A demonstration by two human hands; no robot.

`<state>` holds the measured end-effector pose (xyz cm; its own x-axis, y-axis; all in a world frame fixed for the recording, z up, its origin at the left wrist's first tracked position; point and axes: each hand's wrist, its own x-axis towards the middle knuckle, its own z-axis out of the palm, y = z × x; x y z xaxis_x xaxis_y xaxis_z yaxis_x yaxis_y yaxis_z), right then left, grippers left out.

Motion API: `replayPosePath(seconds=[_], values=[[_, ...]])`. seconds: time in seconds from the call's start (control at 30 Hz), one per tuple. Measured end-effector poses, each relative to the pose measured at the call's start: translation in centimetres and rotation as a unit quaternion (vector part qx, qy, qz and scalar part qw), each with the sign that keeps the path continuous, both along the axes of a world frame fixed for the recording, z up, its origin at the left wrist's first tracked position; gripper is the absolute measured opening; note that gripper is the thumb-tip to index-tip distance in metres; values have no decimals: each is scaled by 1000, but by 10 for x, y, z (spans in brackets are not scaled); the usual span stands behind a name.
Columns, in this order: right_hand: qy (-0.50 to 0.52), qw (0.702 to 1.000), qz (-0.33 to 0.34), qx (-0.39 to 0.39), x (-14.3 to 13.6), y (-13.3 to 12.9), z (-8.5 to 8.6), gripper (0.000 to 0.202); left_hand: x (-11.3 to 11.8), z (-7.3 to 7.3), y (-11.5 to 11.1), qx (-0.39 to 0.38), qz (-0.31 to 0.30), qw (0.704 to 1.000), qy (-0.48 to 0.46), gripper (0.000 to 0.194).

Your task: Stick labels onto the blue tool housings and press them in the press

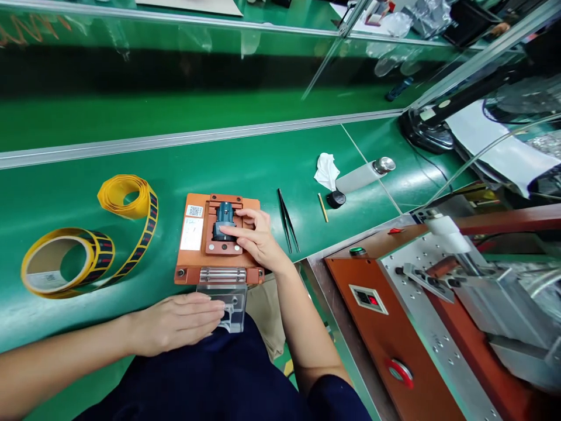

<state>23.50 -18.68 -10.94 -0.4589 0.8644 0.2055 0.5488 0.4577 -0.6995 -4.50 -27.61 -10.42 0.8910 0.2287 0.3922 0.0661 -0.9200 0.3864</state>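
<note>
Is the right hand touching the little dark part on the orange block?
Touching. The head view shows the right hand with fingertips pressed on the dark part seated in the orange block.

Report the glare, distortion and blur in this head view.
Head view: wide-angle bending curves the aluminium rail and green bench; overhead light glares off the clear glass partition; soft, shadowless light on the orange fixture under the right hand; the left hand is sharp; far right edge smears.

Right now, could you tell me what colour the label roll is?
The label roll is yellow with black patches, seen in the head view.
</note>
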Motion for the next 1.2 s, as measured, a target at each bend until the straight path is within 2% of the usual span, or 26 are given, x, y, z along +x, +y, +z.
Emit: replayPosePath(seconds=[0.1, 0.23, 0.33, 0.57, 0.63, 0.73, 0.83, 0.9, 0.97, 1.03, 1.07, 1.1, 1.13, 1.2], values=[[1, 1000, -12, -8, -6, 6, 3, 35, -1, -2, 1, 4, 0, 1000, 3, 33], [-23, 999, 21, 13, -6, 3, 9, 35, 0, -2, 3, 3, 9, 1000, -19, 29], [-41, 999, 18, 24, -6, 4, 11, 34, 2, -2, 3, 3, 13, 999, -33, 26], [-52, 999, 4, 2, -20, 23, 15, 36, 5, -2, 5, -8, 21, 997, -67, 25], [-27, 999, -18, -10, -23, 25, 20, 39, 4, -3, 4, -2, 24, 998, -66, 24], [-20, 996, -88, -10, -26, 23, 30, 45, 3, -3, 0, 3, 27, 997, -70, 29], [-94, 991, -99, -13, -34, 21, 41, 53, 8, 6, 5, 12, 33, 994, -107, 42], [-125, 987, -100, -16, -40, 19, 49, 53, 19, 21, 18, 22, 70, 986, -151, 50], [-100, 987, -123, 3, -43, 15, 57, 48, 33, 41, 41, 9, 181, 961, -210, 50], [-52, 987, -142, 47, -40, 8, 67, 47, 49, 62, 70, -58, 330, 904, -266, 43], [-31, 987, -141, 75, -37, 3, 73, 48, 56, 72, 85, -122, 380, 870, -289, 40], [-15, 985, -138, 103, -34, -2, 78, 48, 62, 80, 99, -209, 396, 840, -307, 40], [-3, 982, -138, 129, -30, -7, 83, 49, 69, 87, 112, -311, 383, 812, -314, 43], [19, 976, -150, 158, -21, -16, 90, 49, 80, 97, 129, -497, 302, 753, -307, 53]])
